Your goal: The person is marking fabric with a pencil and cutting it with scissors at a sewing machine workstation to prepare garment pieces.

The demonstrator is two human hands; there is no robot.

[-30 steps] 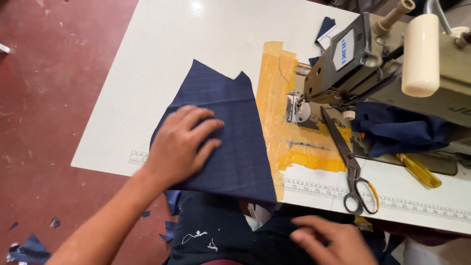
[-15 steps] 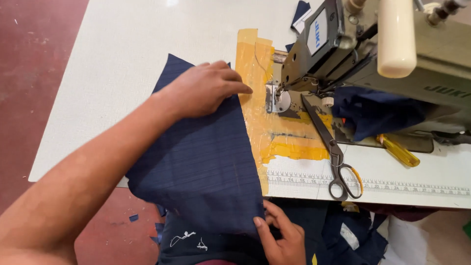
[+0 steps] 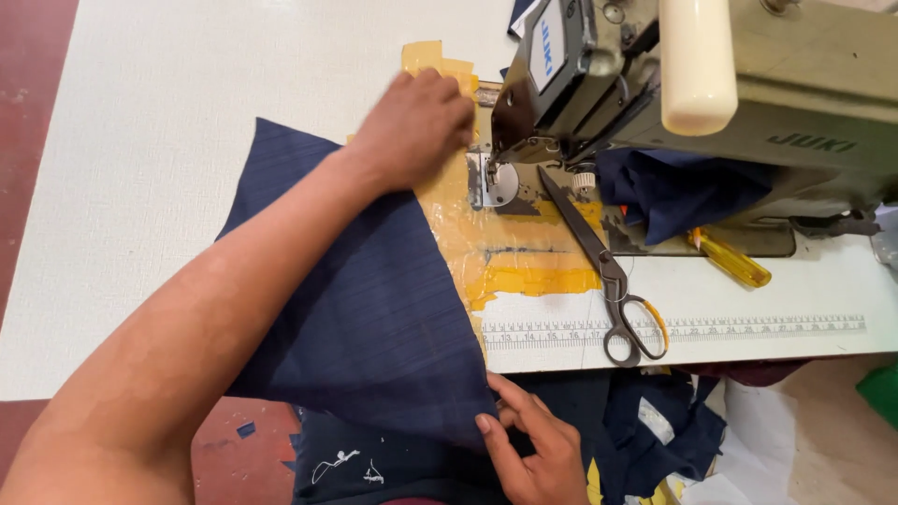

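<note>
A piece of navy blue cloth (image 3: 374, 318) lies on the white sewing table (image 3: 187, 122), its near corner hanging over the front edge. My left hand (image 3: 416, 126) rests palm down on the cloth's far corner, close to the needle plate (image 3: 494, 182) of the grey sewing machine (image 3: 711, 84). My right hand (image 3: 533, 444) pinches the cloth's near right corner below the table edge.
Steel scissors (image 3: 608, 276) lie on the table right of the cloth, over a printed ruler strip (image 3: 711, 329). A yellow-handled screwdriver (image 3: 730, 260) lies beside more navy cloth (image 3: 673, 192) under the machine arm. Yellow tape (image 3: 505, 252) covers the table near the needle. Fabric scraps (image 3: 655, 430) sit below.
My left hand has slid forward along the cloth toward the needle plate. My right hand has come up from my lap and taken hold of the cloth's near corner.
</note>
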